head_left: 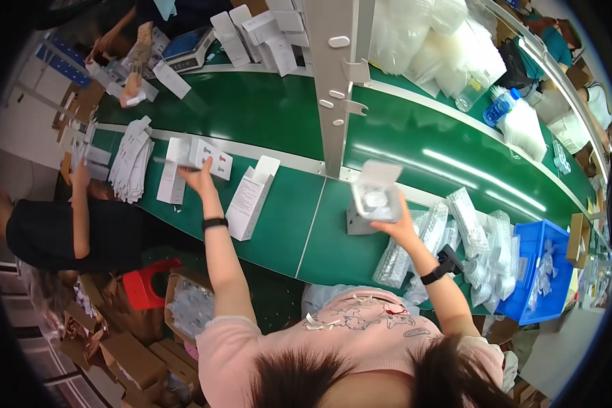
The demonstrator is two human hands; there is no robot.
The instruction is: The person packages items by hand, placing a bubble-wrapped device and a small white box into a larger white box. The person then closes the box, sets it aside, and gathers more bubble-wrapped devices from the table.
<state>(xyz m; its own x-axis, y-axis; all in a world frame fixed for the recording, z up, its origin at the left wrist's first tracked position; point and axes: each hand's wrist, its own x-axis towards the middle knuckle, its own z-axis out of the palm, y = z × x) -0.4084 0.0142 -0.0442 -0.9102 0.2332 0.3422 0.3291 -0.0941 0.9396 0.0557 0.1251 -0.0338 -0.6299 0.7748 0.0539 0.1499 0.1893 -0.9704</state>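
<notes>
In my right hand (400,223) is an open white box (374,198), its lid flap raised. Something pale and wrapped shows inside it, too blurred to name. My left hand (199,178) is out to the left, its fingers closed on a white carton (214,162) with small pictures on its side. Another white carton (172,183) stands right beside that hand. Nearer my left forearm, a tall white carton (251,200) with printed text and a raised flap rests on the green table (279,231).
Bubble-wrapped packs (449,234) lie to the right, beside a blue bin (537,272). A metal post (336,88) rises behind the table. Flattened cartons (132,160) are stacked at left, near a co-worker in black (75,231). Another person's hand (130,94) works across the belt (251,102).
</notes>
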